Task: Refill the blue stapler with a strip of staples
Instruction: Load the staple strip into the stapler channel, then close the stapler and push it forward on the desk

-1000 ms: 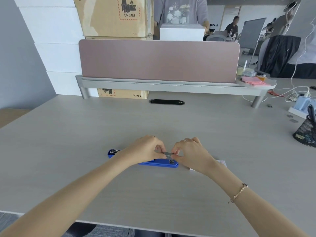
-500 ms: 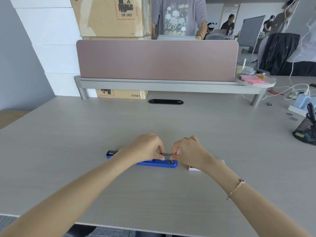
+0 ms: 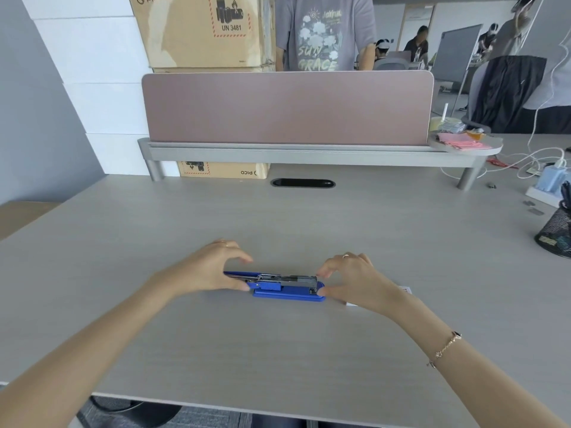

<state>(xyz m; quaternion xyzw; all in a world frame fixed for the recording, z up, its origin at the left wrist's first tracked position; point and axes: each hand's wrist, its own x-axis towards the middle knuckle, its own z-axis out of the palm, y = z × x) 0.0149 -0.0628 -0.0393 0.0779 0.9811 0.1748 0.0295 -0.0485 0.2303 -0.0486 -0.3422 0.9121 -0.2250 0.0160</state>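
The blue stapler [image 3: 287, 294] lies lengthwise on the desk, swung open, with its metal magazine [image 3: 290, 278] facing up. A grey strip of staples sits along the magazine. My left hand [image 3: 207, 273] is at the stapler's left end: the thumb presses the blue body near the hinge, the fingers arch over the opened lid. My right hand [image 3: 355, 281] is at the right end, fingers apart, with thumb and fingertips just touching the front tip. A small white staple box [image 3: 406, 290] shows partly behind my right wrist.
A pink divider on a grey shelf [image 3: 293, 152] crosses the back of the desk, with a cable slot [image 3: 302, 183] in front. A black mesh pen holder [image 3: 556, 233], a charger and cables sit at the right edge. A person stands behind the divider.
Both hands were pinched together over the staple strip at the magazine. Now they have moved apart to the stapler's two ends, and the strip lies in the magazine.
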